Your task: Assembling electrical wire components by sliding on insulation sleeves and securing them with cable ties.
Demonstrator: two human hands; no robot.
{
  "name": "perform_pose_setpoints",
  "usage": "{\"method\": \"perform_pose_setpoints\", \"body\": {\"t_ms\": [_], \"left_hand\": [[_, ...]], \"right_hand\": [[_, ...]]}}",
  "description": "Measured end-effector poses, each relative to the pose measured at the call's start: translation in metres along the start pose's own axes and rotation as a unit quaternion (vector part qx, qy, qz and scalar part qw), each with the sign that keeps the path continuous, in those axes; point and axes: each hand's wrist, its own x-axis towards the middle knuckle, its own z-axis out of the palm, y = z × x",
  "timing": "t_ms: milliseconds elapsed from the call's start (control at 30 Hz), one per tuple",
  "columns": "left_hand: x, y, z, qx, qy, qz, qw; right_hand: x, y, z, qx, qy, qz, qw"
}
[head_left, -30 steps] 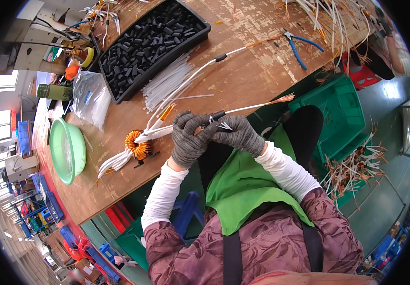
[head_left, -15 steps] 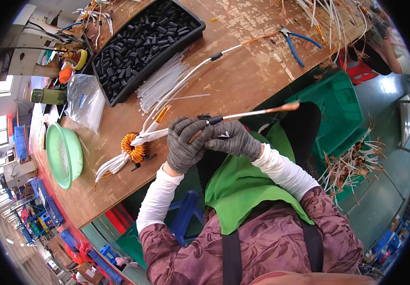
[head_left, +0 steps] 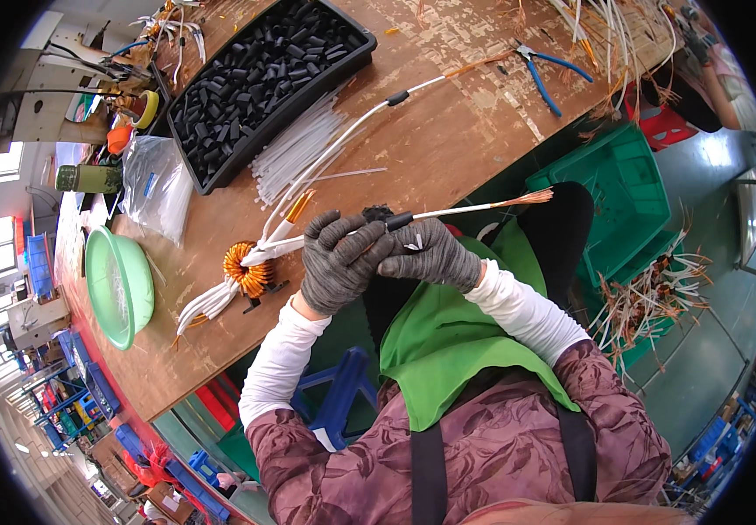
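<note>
Both my hands wear grey gloves and meet just past the table's front edge. My left hand (head_left: 340,262) is closed around a white cable, next to a black sleeve (head_left: 398,221) on it. My right hand (head_left: 437,257) is closed against the left fingers, under the sleeve; a small white strip (head_left: 415,244) pokes out of its grip. Beyond the sleeve the white cable (head_left: 457,210) runs right to a frayed copper end (head_left: 531,198). To the left, the cable leads to a copper-wound ring coil (head_left: 248,269) on the table. A second cable with a black sleeve (head_left: 397,98) stretches across the tabletop.
A black tray (head_left: 273,140) of black sleeves stands beside loose white cable ties (head_left: 295,159). Blue-handled pliers (head_left: 540,79) lie farther right. A green basin (head_left: 118,287) and clear bag (head_left: 157,188) are left. Green crates (head_left: 627,188) and bundled wires (head_left: 649,302) sit right, below table height.
My left hand and forearm have shifted slightly left. The copper strands at the cable's end look more spread. Both hands keep their grip, and the coil stays in place.
</note>
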Motion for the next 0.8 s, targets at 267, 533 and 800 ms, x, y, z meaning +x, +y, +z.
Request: {"method": "perform_pose_setpoints", "body": {"t_ms": [267,533,800], "left_hand": [[0.003,-0.006,0.013,0.047,-0.004,-0.04,0.998],[0.004,-0.008,0.014,-0.008,0.006,-0.112,0.994],[0.009,-0.009,0.017,-0.07,0.059,-0.132,0.987]], "right_hand": [[-0.012,-0.034,0.035,-0.175,-0.022,-0.069,0.982],[-0.026,-0.02,0.01,0.125,0.164,0.197,0.959],[0.006,-0.004,0.01,0.141,0.302,0.202,0.921]]}}
